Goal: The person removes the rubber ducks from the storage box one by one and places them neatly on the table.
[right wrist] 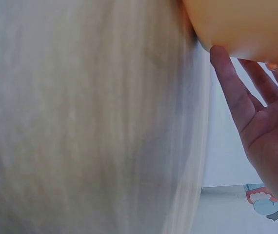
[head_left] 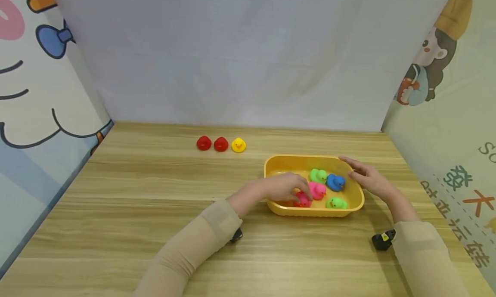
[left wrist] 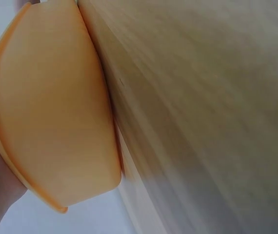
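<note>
My left hand [head_left: 286, 187] reaches over the near left side of a yellow plastic tub [head_left: 280, 211], its fingers curled round a hot-pink rubber duck [head_left: 302, 201]. The thumb is hidden. Beside it in the tub sit another pink duck [head_left: 318, 191], two green ducks [head_left: 317, 175] and a blue duck [head_left: 335, 182]. At the tub's right end, my right hand [head_left: 370, 180] holds the rim, thumb over the inner side. The right wrist view shows its fingers [right wrist: 229, 80] against the outer wall. In the left wrist view, the tub's side [left wrist: 56, 102] fills the left part.
Two red ducks [head_left: 221, 144] and a yellow duck [head_left: 238, 145] stand in a row near the back of the wooden table [head_left: 128, 211]. Behind it hangs a white cloth [head_left: 240, 64]. A black wrist device [head_left: 382, 240] shows by the right sleeve.
</note>
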`<action>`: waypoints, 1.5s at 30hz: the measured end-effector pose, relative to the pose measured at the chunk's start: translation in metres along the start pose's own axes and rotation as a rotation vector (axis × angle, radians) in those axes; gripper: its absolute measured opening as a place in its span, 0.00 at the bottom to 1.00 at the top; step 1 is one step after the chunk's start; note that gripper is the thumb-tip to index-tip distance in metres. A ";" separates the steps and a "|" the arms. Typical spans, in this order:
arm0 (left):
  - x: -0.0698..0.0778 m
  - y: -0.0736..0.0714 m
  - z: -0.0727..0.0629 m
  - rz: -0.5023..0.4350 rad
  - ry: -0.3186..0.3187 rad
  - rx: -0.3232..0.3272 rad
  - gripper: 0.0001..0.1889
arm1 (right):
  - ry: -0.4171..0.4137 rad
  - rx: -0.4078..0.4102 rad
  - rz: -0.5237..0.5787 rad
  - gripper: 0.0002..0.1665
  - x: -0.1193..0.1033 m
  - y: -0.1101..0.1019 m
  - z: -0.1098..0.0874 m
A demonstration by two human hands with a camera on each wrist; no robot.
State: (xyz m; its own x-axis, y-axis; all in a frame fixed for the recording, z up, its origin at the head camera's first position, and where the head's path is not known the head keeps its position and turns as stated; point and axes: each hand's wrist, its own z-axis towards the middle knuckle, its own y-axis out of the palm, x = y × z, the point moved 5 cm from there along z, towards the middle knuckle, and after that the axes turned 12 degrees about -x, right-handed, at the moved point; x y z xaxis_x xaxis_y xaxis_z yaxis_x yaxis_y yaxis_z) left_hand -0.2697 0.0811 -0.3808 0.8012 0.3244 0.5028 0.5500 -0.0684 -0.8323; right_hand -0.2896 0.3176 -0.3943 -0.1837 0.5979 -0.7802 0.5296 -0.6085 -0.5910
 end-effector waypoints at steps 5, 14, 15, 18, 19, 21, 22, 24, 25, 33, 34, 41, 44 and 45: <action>0.001 -0.002 -0.001 -0.001 -0.003 -0.002 0.14 | -0.001 0.008 -0.029 0.30 0.001 0.000 0.001; 0.000 -0.009 -0.006 -0.019 -0.023 0.004 0.13 | 0.010 0.001 -0.031 0.30 0.002 0.000 0.001; 0.000 -0.010 -0.007 -0.026 -0.021 0.006 0.13 | 0.010 0.002 -0.030 0.30 0.002 -0.001 0.001; -0.001 -0.012 -0.011 -0.045 -0.017 0.021 0.14 | 0.010 0.002 -0.037 0.30 0.002 -0.001 0.001; -0.001 -0.012 -0.012 -0.050 -0.015 0.028 0.14 | 0.011 0.001 -0.036 0.30 0.002 -0.001 0.001; -0.002 -0.014 -0.014 -0.052 -0.007 0.040 0.14 | 0.011 0.002 -0.037 0.30 0.001 -0.001 0.001; -0.002 -0.014 -0.016 -0.053 -0.003 0.046 0.14 | 0.013 0.001 -0.036 0.30 0.001 -0.001 0.001; -0.001 -0.016 -0.019 -0.055 0.004 0.055 0.14 | 0.014 -0.002 -0.026 0.30 0.000 -0.001 0.001; -0.001 -0.016 -0.020 -0.055 0.009 0.059 0.14 | 0.014 -0.004 -0.022 0.30 -0.001 0.000 0.001; 0.006 -0.027 -0.034 -0.041 0.007 0.061 0.14 | 0.003 0.000 -0.027 0.30 -0.003 0.000 0.001; 0.007 -0.028 -0.035 -0.039 0.006 0.062 0.14 | 0.001 0.002 -0.030 0.30 -0.003 -0.001 0.001; 0.010 -0.033 -0.043 -0.060 -0.006 0.055 0.14 | -0.006 0.001 -0.022 0.30 -0.002 -0.002 0.000; 0.011 -0.035 -0.046 -0.062 -0.003 0.059 0.14 | -0.002 0.000 -0.016 0.30 -0.001 -0.001 0.000; 0.012 -0.036 -0.047 -0.061 -0.001 0.060 0.14 | 0.001 -0.002 -0.013 0.30 -0.001 -0.001 0.000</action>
State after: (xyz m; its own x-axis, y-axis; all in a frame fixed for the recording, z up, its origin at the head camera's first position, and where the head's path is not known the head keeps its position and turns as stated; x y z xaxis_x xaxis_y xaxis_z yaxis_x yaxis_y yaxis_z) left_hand -0.2687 0.0432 -0.3335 0.7661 0.3275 0.5530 0.5829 0.0085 -0.8125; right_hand -0.2899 0.3177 -0.3925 -0.1900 0.6063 -0.7722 0.5286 -0.5996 -0.6008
